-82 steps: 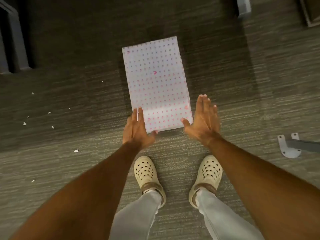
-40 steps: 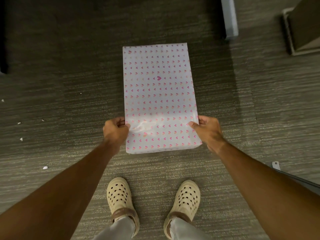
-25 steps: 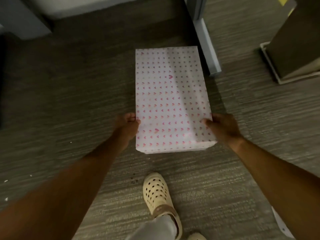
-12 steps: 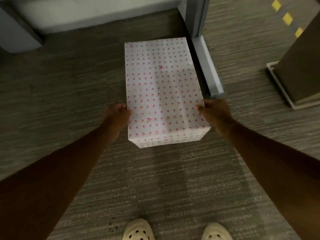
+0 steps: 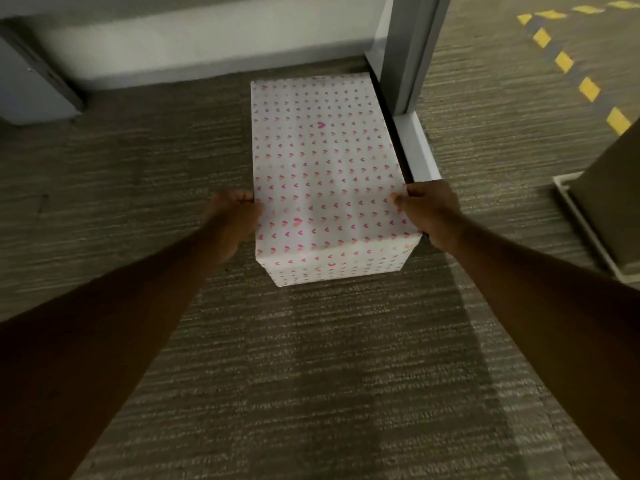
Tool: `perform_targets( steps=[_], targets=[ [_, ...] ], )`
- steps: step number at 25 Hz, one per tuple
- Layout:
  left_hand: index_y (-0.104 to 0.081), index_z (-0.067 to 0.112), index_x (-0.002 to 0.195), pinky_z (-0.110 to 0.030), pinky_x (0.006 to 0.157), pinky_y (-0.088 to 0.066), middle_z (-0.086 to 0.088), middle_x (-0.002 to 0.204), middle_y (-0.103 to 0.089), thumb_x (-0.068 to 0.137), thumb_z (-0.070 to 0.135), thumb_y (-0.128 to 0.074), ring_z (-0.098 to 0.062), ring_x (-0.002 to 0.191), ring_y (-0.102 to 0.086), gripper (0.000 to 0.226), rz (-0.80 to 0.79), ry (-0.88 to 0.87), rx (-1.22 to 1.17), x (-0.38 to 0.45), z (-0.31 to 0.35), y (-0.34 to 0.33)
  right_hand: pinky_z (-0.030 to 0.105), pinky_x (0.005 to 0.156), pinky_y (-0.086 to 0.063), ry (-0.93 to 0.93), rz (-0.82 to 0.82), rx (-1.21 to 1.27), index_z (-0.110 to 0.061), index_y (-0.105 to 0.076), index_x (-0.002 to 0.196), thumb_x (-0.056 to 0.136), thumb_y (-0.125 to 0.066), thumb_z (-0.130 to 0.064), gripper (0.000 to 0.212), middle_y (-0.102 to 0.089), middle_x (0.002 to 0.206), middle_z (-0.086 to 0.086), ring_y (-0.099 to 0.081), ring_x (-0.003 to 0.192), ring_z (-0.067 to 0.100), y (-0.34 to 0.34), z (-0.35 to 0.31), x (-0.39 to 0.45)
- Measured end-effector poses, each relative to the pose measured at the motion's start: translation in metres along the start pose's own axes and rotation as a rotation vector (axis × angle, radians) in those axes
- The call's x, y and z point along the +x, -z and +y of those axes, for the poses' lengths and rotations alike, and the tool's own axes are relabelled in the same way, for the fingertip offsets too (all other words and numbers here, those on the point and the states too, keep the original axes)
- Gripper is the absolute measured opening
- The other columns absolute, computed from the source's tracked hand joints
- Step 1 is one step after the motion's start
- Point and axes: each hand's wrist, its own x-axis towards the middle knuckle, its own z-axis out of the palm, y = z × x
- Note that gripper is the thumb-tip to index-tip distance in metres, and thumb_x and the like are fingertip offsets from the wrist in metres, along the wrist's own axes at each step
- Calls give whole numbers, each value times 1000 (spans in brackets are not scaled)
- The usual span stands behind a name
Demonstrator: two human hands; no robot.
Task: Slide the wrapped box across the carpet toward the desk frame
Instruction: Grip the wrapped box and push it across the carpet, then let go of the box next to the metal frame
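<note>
The wrapped box (image 5: pixel 322 168), white paper with small pink hearts, lies flat on the grey carpet with its long side pointing away from me. My left hand (image 5: pixel 235 216) grips its near left edge and my right hand (image 5: pixel 429 213) grips its near right edge. The grey desk frame (image 5: pixel 405 53) stands just right of the box; its foot bar (image 5: pixel 417 148) runs along the box's right side, almost touching. The box's far end sits close to the pale wall base.
A pale wall panel (image 5: pixel 194 39) runs across the back. A grey cabinet corner (image 5: pixel 31 84) is at the far left. A dark post on a light base (image 5: pixel 602 209) stands at the right, with yellow floor markings (image 5: pixel 568 60) beyond it.
Both hands took hold of the box's sides and pushed it forward over the carpet. It now lies beside the desk frame's foot, near the wall. My feet have left the view.
</note>
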Motion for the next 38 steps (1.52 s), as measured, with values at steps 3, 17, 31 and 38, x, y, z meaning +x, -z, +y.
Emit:
perform_targets(
  steps=[3,17,31,38],
  targets=[
    [-63,10,119,-27,69,-49,-10,122,-64,97,9,-49,-18,95,-60,26,9,1,38,13,-1,-7,41,81,-59,-11,2,-25,-13,-75,103,84,-72,-30,25,-70,98,4,-65,81,21,-7,2,13],
    [-44,10,141,-41,91,-50,-17,140,-52,89,37,-62,-31,121,-55,62,26,-132,394,16,-3,-23,32,81,-47,210,4,-329,-13,-61,114,86,-64,-44,43,-66,114,9,-61,107,27,-15,2,17],
    [11,17,155,-53,121,2,-20,162,16,76,84,-22,-36,150,14,109,210,-729,988,-1,36,-12,45,120,0,737,133,-885,-5,-5,154,77,-28,-84,112,-4,162,22,-3,151,36,-15,-41,1],
    [13,17,154,-54,121,3,-20,162,15,75,86,-28,-35,150,13,113,229,-743,1019,1,41,-4,44,119,3,756,165,-921,-5,-5,154,78,-28,-84,112,-1,163,21,-1,151,36,-14,-49,3]
  ],
)
